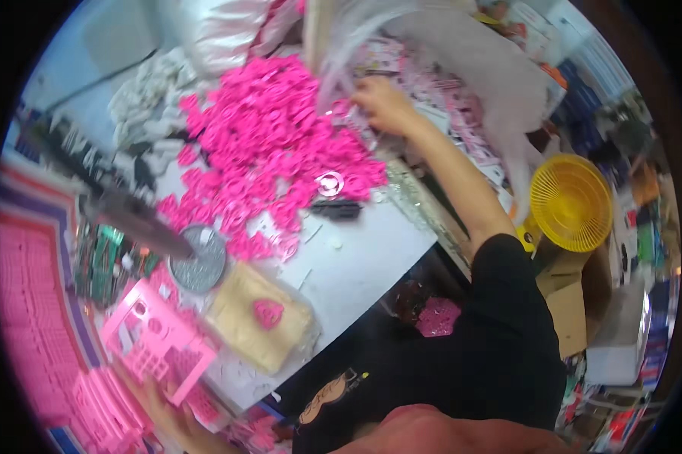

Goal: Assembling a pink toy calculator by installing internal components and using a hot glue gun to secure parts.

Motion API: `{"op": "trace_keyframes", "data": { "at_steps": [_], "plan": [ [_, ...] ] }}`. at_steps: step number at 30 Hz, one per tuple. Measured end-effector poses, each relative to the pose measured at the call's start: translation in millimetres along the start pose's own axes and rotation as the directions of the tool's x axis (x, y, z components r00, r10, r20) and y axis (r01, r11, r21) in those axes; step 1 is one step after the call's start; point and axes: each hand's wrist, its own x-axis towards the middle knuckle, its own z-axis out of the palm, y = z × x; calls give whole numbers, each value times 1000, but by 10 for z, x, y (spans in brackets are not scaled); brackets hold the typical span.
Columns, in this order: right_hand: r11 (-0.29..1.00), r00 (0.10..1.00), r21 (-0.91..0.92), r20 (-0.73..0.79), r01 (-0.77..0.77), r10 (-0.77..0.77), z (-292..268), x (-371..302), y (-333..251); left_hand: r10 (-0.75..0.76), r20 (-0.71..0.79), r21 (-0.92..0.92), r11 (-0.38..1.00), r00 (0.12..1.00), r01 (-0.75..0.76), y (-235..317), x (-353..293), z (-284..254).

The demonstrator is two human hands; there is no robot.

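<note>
Head view: right hand (388, 107) near translucent plastic bag (500, 72), left hand (165, 416) at light-pink plastic frames (106, 405); grips cannot tell. Some frames stacked; large heap of bright-pink plastic pieces (269, 136) seems left.

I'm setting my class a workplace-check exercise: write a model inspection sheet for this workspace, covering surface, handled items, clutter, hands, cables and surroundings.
Surface: pale tabletop, small scraps scattered on it.
Handled items: pink plastic frame at lower left; large heap of small pink pieces across the far part.
Clutter: yellowish block with one pink piece on top; grey round container; small black object beside the heap.
Hands: left hand at the pink frame, grip unclear; right hand reaching past the heap by a translucent plastic bag, fingertips blurred.
Cables: nothing seen for certain.
Surroundings: yellow round grille and open cardboard box at right.
</note>
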Motion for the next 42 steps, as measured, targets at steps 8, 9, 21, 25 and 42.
{"op": "trace_keyframes", "data": {
  "at_steps": [8,9,21,25,42],
  "plan": [
    [963,968,204,-141,-178,209,-862,-22,571,531,-15,496,740,847,-455,45,-340,129],
    [903,921,342,-194,-259,338,-949,-135,633,587,35,574,650,809,-498,-1,-318,136],
    [-47,991,996,-83,78,-103,-944,-423,-2852,397,395,485,675,828,-555,-887,-352,724],
    [6,967,978,-205,207,151,-905,-235,-3329,420,351,555,627,837,-547,-948,-343,469],
    [-475,948,834,168,-282,-269,-806,-398,-3776,270,-105,-36,961,957,-275,-353,-587,999]
  ]
}}
